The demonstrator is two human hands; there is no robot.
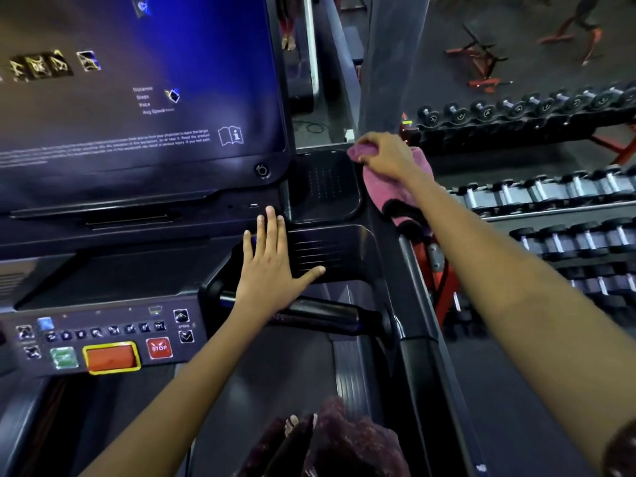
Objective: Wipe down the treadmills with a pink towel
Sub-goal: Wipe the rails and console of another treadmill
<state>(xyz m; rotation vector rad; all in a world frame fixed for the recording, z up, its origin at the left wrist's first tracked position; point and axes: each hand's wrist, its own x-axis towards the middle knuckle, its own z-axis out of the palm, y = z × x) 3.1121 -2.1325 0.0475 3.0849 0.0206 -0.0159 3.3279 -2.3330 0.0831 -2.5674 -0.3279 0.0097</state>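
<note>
I stand on a black treadmill whose console tray sits right of a large blue-lit screen. My right hand grips a pink towel at the tray's far right corner, and the towel hangs down over the right side rail. My left hand lies flat with fingers spread on the ribbed black panel just below the tray, above the front handlebar.
The button panel with an orange key, a green button and a red STOP button is at lower left. Dumbbell racks run along the right side. Red gym benches stand on the floor beyond. My patterned clothing and foot show below.
</note>
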